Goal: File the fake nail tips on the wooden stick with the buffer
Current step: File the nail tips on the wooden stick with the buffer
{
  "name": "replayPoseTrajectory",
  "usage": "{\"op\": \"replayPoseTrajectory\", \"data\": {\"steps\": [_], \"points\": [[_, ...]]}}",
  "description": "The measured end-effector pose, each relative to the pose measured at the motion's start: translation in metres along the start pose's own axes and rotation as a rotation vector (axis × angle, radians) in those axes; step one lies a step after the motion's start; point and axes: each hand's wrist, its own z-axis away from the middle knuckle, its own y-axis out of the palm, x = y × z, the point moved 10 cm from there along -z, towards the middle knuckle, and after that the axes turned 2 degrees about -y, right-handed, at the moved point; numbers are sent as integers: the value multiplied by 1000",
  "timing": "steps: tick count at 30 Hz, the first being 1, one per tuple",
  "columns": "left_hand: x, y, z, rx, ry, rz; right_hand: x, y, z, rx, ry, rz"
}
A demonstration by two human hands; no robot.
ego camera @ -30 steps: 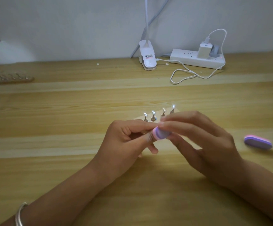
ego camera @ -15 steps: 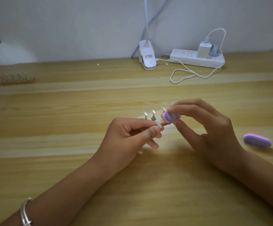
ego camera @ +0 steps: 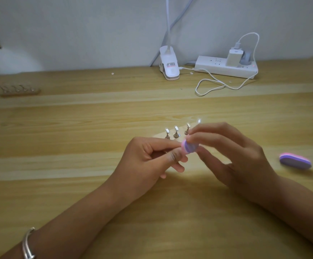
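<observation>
Head view: the right hand [ego camera: 232, 156] pinches a small pink-and-purple buffer [ego camera: 189, 147] between thumb and fingertips, its flat face turned toward the left hand [ego camera: 148, 157]. The left hand's thumb and forefinger are pressed together just beside the buffer, the other fingers curled under. They appear to clamp the wooden stick, though the fingers and the buffer hide both the stick and the nail tip on its end. The two hands meet above the middle of the desk [ego camera: 77, 128], with the buffer touching or nearly touching the left fingertips.

Filing looks to be under way on one tip. How smooth that tip is cannot be seen, and nothing shows how many tips are already done or how many remain.

Just behind the hands stands a pale stand [ego camera: 158, 137] with four metal pegs [ego camera: 176, 131] visible in a row, each with a small shiny top. Whether those tops carry tips is too small to tell. A second buffer [ego camera: 295, 161], one of two in all, lies flat toward the right edge of the desk. Near the back-left corner sits one more rack [ego camera: 19, 90], too blurred for its pieces to be counted. Along the back edge are one clip lamp [ego camera: 169, 67], one power strip [ego camera: 224, 69] with a charger [ego camera: 234, 57] plugged in, and a looped white cable [ego camera: 217, 85]. One bracelet [ego camera: 27, 243] circles the left wrist.
</observation>
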Motion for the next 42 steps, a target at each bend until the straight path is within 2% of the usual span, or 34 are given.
{"op": "replayPoseTrajectory", "data": {"steps": [3, 8, 13, 18, 21, 24, 27, 32, 37, 40, 42], "points": [[3, -1, -1, -6, -21, 7, -13, -8, -1, -54, 82, 7], [-1, 3, 1, 15, 3, -9, 8, 0, 1, 7, -43, -9], [-1, 0, 0, 1, -19, -3, -10, -10, -1, -67, 64, 25], [-3, 5, 0, 39, 2, -36, 8, 2, 0, 0, -46, 65], [0, 3, 0, 34, -25, -5, -8, -6, -2, -42, 41, 113], [0, 7, -1, 62, -21, -3, -1, -8, -1, -64, 36, 41], [-1, 10, 0, 102, -16, -1, 13, 3, 2, 12, -52, 59], [1, 9, -1, 113, -46, 16, -3, -10, -1, -61, 35, 61], [0, 14, 1, 139, -28, -17, 7, 4, 2, 24, -39, 19], [0, 12, 0, 131, -30, -26, -7, -8, -1, -37, 38, 12], [-1, 13, 0, 141, -18, -44, 0, -6, -1, -37, 24, -26]]}}
